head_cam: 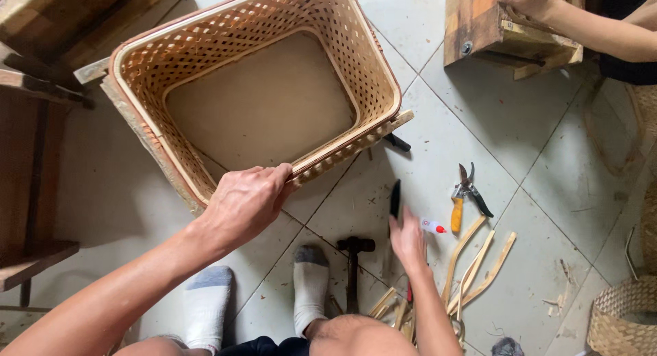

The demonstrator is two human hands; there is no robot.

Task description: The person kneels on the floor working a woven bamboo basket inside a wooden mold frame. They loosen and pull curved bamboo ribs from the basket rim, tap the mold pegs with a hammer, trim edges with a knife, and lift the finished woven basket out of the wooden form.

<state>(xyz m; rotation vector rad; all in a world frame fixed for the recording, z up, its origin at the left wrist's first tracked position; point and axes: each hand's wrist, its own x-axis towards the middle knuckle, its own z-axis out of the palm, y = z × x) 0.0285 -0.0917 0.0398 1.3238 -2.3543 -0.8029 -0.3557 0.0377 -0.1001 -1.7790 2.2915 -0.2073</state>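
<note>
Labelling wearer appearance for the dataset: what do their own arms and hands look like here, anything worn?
Both arms are bare to the frame edge: no sleeves, gloves, watch or rings visible on the left hand or right hand. Lower down, grey-and-white socks on both feet.

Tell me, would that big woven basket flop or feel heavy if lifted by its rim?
The woven basket probably stays stiff: its rim looks bound with solid strips, and the left hand grips that rim without it sagging. It is likely light for its size, since the walls are open lattice. It may tip, resting tilted.
</note>
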